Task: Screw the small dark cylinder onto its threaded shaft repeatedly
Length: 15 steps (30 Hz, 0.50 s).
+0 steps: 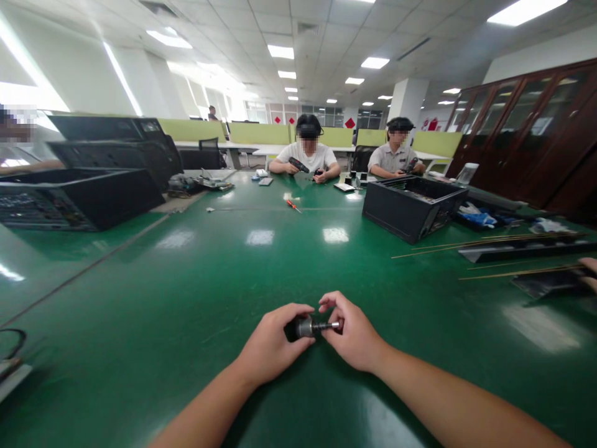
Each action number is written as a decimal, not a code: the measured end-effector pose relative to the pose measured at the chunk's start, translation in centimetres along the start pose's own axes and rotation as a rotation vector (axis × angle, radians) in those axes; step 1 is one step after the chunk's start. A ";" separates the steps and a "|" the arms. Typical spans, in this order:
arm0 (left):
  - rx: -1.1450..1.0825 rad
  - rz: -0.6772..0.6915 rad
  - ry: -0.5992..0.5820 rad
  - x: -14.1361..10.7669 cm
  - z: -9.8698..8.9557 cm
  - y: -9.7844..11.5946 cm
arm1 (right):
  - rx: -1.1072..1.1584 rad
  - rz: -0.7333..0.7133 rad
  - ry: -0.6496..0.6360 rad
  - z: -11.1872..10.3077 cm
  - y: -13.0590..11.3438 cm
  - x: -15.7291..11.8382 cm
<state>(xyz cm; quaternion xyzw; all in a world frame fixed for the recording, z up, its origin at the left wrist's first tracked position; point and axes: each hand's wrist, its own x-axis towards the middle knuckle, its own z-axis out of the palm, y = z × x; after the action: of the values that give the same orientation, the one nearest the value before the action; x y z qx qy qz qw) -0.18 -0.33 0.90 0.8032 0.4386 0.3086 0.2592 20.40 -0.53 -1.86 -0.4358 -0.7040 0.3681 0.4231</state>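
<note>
Left hand [267,343] clamped round the cylinder [306,327]; right hand [357,336] curled at its shaft [327,325], grip unclear — work seems unfinished, what remains can't be told.

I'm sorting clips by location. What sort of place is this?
Probably an office used as an electronics workshop: yellow-green cubicle partitions stand behind, and a black computer case and a screwdriver rest on the green worktable.

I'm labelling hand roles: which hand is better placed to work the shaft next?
Probably the right hand: its fingers are at the silver-tipped shaft, while the left hand holds the grey cylindrical body.
</note>
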 end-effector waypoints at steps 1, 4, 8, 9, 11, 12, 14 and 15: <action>-0.004 -0.012 0.009 0.1 0.1 0.0 | -0.030 -0.007 -0.005 0.0 -0.1 0.0; -0.009 -0.012 0.014 0.3 0.2 -0.1 | -0.103 -0.012 -0.019 -0.2 -0.6 -0.1; -0.034 0.007 0.017 0.3 0.1 -0.2 | -0.124 -0.010 -0.035 -0.3 -1.2 -0.1; -0.043 0.010 0.017 0.3 0.1 -0.3 | -0.125 -0.009 -0.039 -0.4 -1.3 -0.1; -0.055 0.011 0.017 0.3 0.0 -0.4 | -0.126 0.007 -0.046 -0.4 -1.6 0.0; -0.059 0.013 0.018 0.3 0.0 -0.5 | -0.124 0.021 -0.050 -0.5 -1.7 0.0; -0.064 0.018 0.023 0.3 0.1 -0.5 | -0.117 0.047 -0.052 -0.5 -1.8 0.0; -0.067 0.021 0.027 0.3 0.1 -0.6 | -0.114 0.054 -0.054 -0.6 -1.9 0.0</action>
<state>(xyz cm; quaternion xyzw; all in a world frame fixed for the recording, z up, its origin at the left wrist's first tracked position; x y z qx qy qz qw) -0.29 0.23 0.57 0.7943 0.4232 0.3367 0.2768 20.35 -1.08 0.02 -0.4681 -0.7229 0.3503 0.3683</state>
